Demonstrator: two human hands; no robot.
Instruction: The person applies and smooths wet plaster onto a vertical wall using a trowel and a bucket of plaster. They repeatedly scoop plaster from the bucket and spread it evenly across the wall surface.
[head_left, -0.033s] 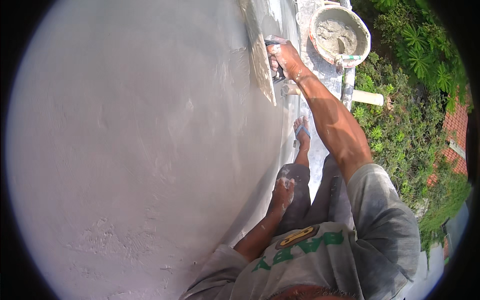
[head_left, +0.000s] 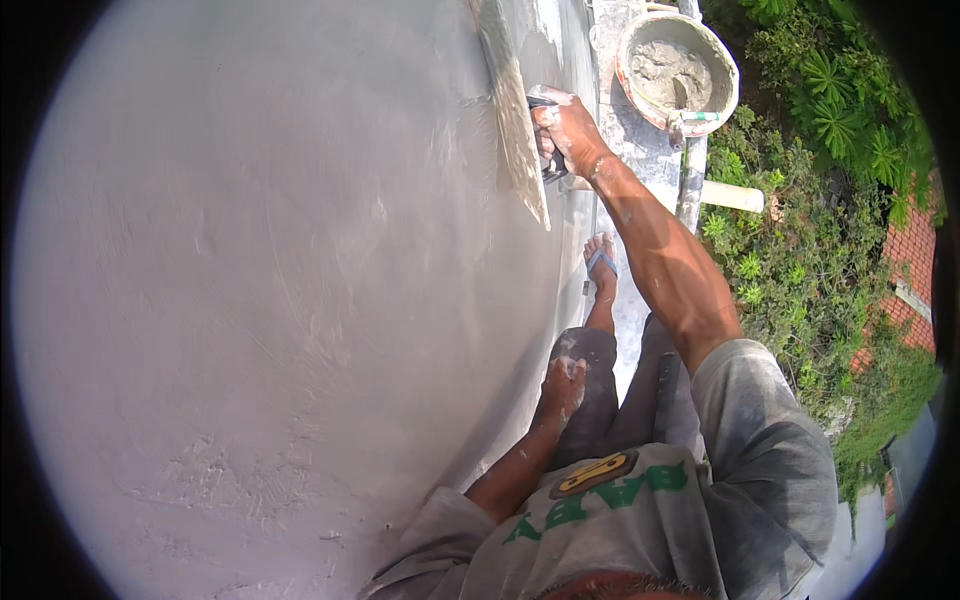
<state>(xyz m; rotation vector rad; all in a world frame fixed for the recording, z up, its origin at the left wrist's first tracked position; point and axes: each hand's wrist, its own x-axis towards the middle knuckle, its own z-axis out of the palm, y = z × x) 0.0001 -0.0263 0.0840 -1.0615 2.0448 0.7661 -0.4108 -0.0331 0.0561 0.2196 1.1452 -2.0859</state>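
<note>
Head view: right hand (head_left: 570, 130) stretched forward, fingers (head_left: 545, 146) clamped on trowel (head_left: 515, 125); left hand (head_left: 563, 392) near thigh (head_left: 590, 348), fingers (head_left: 571, 369) curled.

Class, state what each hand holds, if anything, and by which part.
The right hand holds a long flat float by its dark handle; whether the left hand holds anything cannot be told.

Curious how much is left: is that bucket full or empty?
In between: the bucket holds grey mix, but bare inner wall shows above it.

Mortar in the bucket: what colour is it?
The mortar is light grey, in the head view.
</note>
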